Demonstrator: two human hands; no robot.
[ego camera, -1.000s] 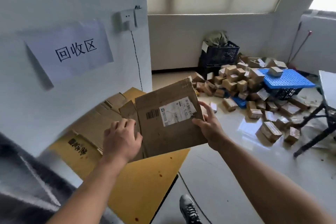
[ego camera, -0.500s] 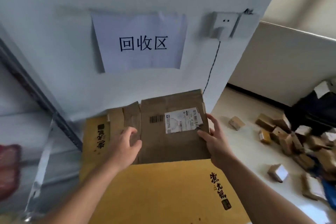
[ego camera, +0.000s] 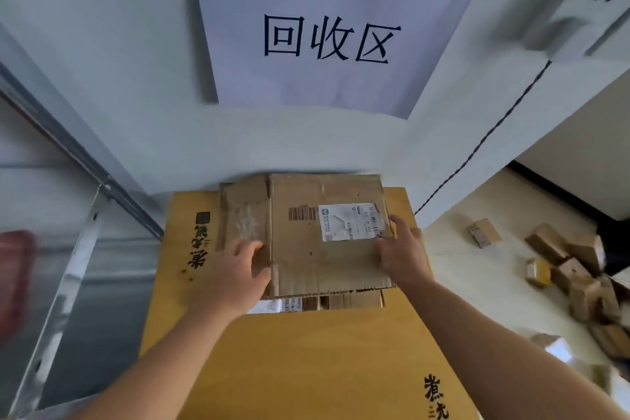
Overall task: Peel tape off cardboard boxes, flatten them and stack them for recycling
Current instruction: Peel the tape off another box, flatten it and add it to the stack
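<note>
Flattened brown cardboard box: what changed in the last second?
The flattened brown cardboard box with a white label went from tilted in mid-air down flat onto the cardboard stack on the large yellow cardboard sheet. Unchanged: left hand and right hand stay on its two sides.

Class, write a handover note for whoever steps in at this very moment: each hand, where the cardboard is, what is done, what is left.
Left hand: flat on the left flap of the flattened box.
Right hand: resting on its right edge, beside the shipping label.
The box lies on top of the stack on the yellow sheet, under the wall sign.
Done: this box flattened and placed.
Left: small boxes on the floor, right.
</note>
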